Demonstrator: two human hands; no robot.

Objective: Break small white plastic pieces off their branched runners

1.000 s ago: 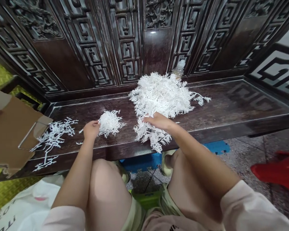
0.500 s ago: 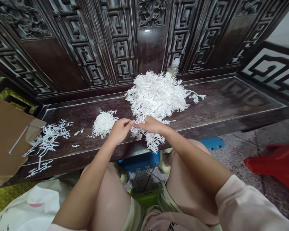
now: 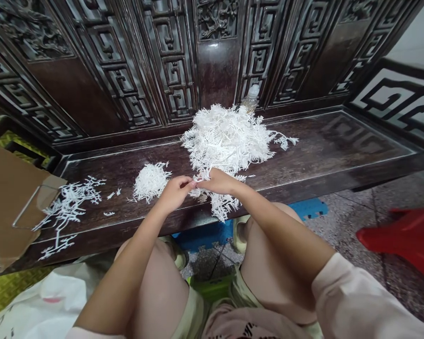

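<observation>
My left hand (image 3: pixel 176 192) and my right hand (image 3: pixel 217 181) meet over the front of the dark wooden bench (image 3: pixel 318 165). Both are closed, fingertips pinched together on a white plastic branched sprig (image 3: pixel 223 207) whose feathery end hangs toward the bench edge. Just behind the right hand rises a large heap of similar white sprigs (image 3: pixel 229 136). Left of my left hand is a small pile of loose white tips (image 3: pixel 151 181). Farther left lie bare white stems (image 3: pixel 72 200), stripped of most tips. The exact spot between my fingertips is partly hidden.
A cardboard piece (image 3: pixel 10 202) stands at the left end of the bench. Behind the heap is a clear bottle (image 3: pixel 250 98) by the carved backrest (image 3: pixel 219 70). A white bag (image 3: pixel 53 301) lies at lower left, a red stool (image 3: pixel 403 240) on the right.
The view has shifted slightly. Both hands stay together in nearly the same place, still pinching the white sprig; the piles look the same.
</observation>
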